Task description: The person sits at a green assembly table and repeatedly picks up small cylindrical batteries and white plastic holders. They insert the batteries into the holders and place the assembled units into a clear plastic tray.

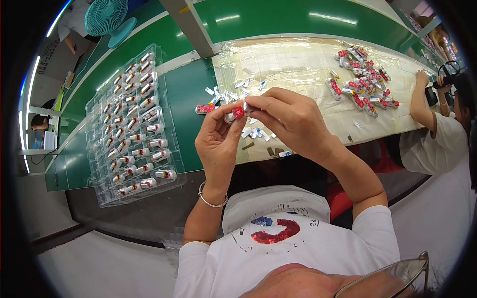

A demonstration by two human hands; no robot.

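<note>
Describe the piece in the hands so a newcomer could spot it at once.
Start from the green table and find the left hand and right hand meeting over it. Between them is a small, red-labelled piece. Unlike the similar loose piece just to its left, this one is being held.

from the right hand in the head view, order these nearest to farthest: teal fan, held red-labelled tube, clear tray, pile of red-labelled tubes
1. Held red-labelled tube: at the fingertips of the right hand
2. Pile of red-labelled tubes: to the right
3. Clear tray: to the left
4. Teal fan: far upper left
</note>
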